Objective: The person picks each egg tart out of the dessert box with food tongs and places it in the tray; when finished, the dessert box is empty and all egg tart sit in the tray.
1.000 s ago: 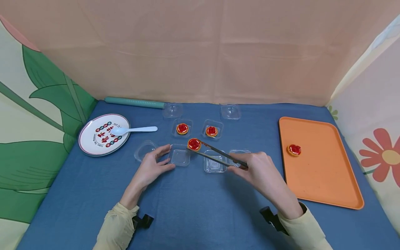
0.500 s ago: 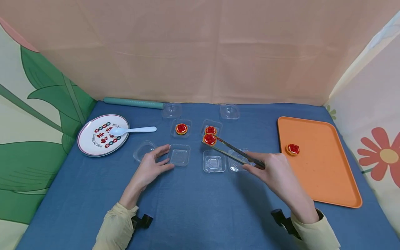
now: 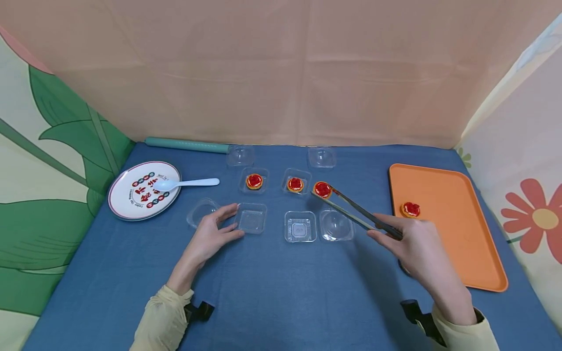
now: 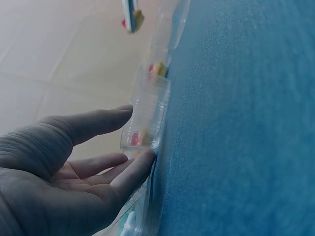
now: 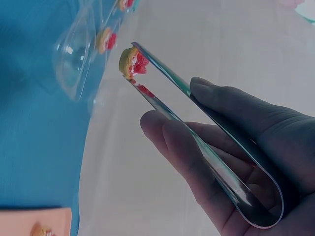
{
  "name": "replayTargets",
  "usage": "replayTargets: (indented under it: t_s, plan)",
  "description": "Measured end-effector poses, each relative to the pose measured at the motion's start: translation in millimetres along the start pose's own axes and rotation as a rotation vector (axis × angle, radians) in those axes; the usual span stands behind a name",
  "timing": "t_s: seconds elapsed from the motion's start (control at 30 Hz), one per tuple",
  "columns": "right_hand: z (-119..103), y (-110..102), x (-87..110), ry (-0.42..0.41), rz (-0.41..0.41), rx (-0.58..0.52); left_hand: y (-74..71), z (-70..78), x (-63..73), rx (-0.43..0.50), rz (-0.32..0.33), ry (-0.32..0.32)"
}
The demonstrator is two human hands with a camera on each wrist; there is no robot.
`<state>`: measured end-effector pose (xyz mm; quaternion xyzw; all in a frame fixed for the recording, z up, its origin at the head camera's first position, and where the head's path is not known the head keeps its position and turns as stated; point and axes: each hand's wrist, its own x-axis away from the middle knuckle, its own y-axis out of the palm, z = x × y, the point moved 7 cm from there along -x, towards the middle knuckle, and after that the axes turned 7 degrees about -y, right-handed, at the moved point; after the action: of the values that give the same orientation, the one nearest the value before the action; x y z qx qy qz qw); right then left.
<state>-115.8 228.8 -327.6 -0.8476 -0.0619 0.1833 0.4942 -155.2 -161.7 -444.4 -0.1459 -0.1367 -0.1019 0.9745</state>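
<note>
My right hand (image 3: 417, 243) grips metal tongs (image 3: 364, 214). Between their tips hangs a small tart with red topping (image 3: 322, 189), in the air behind the clear lid half of an open plastic box (image 3: 336, 225). In the right wrist view the tongs' ends pinch the tart (image 5: 132, 64) by its sides. My left hand (image 3: 215, 229) lies at the left edge of a clear plastic box base (image 3: 251, 218), fingers extended and fingertips touching or close to it. Two tarts (image 3: 254, 182) sit in the open boxes behind, one in each.
An orange tray (image 3: 452, 243) on the right bears one tart (image 3: 410, 209). To the left stands a white plate (image 3: 145, 190) with a white spoon (image 3: 189, 183) across its rim. Behind it lies a teal roll (image 3: 186, 144). Fabric walls enclose the table.
The right hand has carried the tart in the tongs rightward, from beside the left front box to behind the right front lid. The left hand has stayed in place.
</note>
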Motion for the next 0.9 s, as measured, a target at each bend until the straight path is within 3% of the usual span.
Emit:
replayTargets:
  t_s: [0.57, 0.9]
  plan:
    - [45, -26, 30.9, 0.145, 0.051, 0.061, -1.1, -4.2, -1.8, -0.010, 0.005, -0.004]
    - [66, -42, 50.9, 0.169, 0.104, 0.155, -0.6, -3.2, -1.8, -0.011, 0.010, 0.006]
